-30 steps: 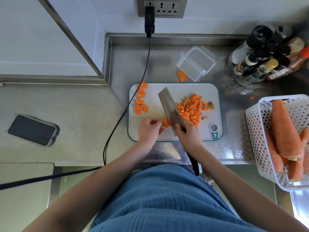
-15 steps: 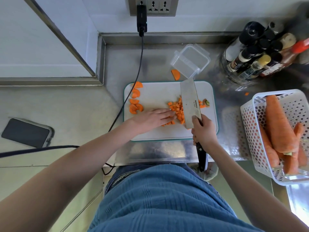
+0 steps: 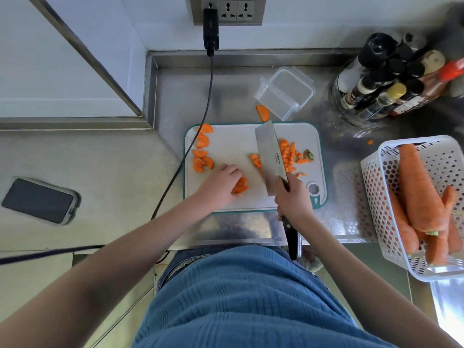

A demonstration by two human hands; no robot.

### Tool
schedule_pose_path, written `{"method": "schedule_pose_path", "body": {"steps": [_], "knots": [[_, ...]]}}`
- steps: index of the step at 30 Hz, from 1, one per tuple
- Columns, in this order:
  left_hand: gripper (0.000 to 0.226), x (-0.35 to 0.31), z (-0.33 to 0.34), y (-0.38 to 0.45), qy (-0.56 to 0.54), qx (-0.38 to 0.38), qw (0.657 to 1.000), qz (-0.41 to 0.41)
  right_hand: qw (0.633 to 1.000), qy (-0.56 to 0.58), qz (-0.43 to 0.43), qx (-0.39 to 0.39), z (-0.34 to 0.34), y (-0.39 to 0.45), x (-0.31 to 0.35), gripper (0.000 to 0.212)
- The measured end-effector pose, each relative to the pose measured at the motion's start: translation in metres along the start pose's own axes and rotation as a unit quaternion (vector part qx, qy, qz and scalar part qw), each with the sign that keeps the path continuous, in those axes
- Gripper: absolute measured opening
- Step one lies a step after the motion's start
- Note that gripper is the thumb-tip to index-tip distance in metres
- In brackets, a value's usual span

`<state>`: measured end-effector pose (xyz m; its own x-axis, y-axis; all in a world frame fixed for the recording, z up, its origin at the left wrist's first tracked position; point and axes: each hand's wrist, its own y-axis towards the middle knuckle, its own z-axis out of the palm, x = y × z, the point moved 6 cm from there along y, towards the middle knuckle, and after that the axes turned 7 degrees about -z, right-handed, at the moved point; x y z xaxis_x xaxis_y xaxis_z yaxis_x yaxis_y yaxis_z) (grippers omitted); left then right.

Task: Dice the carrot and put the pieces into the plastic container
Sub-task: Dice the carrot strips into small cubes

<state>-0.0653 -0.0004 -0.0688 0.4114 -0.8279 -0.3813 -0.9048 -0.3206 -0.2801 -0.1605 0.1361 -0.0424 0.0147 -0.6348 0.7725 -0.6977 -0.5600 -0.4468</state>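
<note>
Steadying a small stack of carrot slices [image 3: 239, 186] on the cutting board [image 3: 233, 146], the left hand [image 3: 219, 184] is curled over it; the cleaver [image 3: 270, 156] is gripped by the right hand [image 3: 292, 197]. Fingertips are best kept tucked back while dicing. The plastic container [image 3: 285, 92] stands open beyond the board.

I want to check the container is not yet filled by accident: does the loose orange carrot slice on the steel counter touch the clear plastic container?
Apart. The head view shows bare counter between the orange carrot slice and the clear plastic container.
</note>
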Motion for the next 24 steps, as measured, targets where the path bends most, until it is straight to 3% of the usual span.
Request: {"method": "schedule_pose_path", "body": {"steps": [3, 8, 13, 24], "knots": [[0.046, 0.007, 0.004, -0.008, -0.097, -0.046, 0.990, -0.090, 0.998, -0.053, -0.031, 0.018, 0.011, 0.000, 0.010, 0.021], [0.049, 0.012, 0.003, -0.021, -0.206, -0.086, 0.965, -0.136, 0.991, -0.099, -0.084, 0.037, 0.031, -0.005, 0.024, 0.017], [0.028, 0.015, 0.000, -0.028, -0.233, -0.136, 0.951, -0.152, 0.986, -0.132, -0.094, 0.040, 0.043, -0.011, 0.030, 0.023], [0.012, 0.009, -0.003, -0.038, -0.235, -0.170, 0.946, -0.142, 0.977, -0.185, -0.088, 0.053, 0.057, -0.015, 0.030, 0.020]]}}
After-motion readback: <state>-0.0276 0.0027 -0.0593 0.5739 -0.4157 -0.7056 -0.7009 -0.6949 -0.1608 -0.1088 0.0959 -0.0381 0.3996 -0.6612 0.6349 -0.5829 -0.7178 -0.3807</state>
